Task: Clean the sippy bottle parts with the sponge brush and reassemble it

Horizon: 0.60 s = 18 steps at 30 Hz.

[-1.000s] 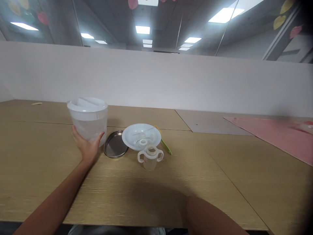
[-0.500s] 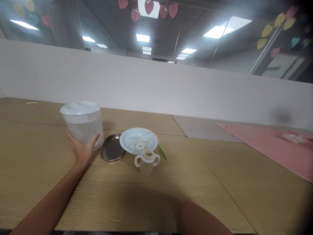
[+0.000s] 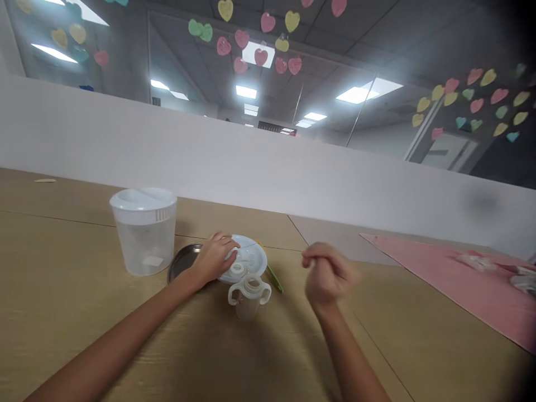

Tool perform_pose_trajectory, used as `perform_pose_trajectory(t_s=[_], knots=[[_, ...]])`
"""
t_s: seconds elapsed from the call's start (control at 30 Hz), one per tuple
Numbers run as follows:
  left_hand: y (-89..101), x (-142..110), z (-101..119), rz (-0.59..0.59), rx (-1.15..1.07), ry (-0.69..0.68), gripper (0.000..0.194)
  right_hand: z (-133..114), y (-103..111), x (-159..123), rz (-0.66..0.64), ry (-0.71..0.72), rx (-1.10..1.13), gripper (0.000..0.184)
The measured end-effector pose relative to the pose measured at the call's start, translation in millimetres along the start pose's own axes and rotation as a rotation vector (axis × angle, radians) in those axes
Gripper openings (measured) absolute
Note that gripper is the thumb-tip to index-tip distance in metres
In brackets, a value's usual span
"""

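My left hand (image 3: 215,258) reaches over the left rim of a white bowl (image 3: 258,254), thumb and fingers apart; whether it touches the rim I cannot tell. Small clear pieces lie in the bowl, with a white ring-shaped part (image 3: 237,269) near its front. In front stands a clear baby cup (image 3: 248,306) with two white handles and an uncovered top. My right hand (image 3: 329,277) hangs above the table to the right, slightly blurred, its fingers curled in with nothing visible in them. Under my left wrist, a dark round metal tray (image 3: 180,262) is partly hidden.
A clear tub with a white lid (image 3: 144,234) stands at the left. Beside the bowl lies a green stick-like utensil (image 3: 275,279). To the right, a pink cloth (image 3: 439,279) has see-through items on it. A white wall (image 3: 251,162) rises behind the table.
My left hand has let go of the clear tub and moved right to the bowl. My right hand has come up into view from the bottom edge. The view has tilted up slightly.
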<state>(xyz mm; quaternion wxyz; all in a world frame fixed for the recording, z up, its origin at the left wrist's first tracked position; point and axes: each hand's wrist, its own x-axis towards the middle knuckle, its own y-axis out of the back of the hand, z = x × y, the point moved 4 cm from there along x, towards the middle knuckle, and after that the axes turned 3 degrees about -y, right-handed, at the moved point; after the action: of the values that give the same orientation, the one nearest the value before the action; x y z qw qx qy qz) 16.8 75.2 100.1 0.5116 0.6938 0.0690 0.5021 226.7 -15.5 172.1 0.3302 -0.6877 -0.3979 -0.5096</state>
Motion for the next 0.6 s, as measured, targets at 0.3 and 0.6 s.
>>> perform_pose_trajectory(t_s=[0.3,0.6], knots=[[-73.2,47,6,-0.294,0.125,0.15,0.023,130,-34,-88,-0.769,-0.816,-0.805,0.027],[-66.2,44,3,-0.315,0.116,0.141,0.022,120,-25,-91,-1.006,-0.845,-1.018,0.021]])
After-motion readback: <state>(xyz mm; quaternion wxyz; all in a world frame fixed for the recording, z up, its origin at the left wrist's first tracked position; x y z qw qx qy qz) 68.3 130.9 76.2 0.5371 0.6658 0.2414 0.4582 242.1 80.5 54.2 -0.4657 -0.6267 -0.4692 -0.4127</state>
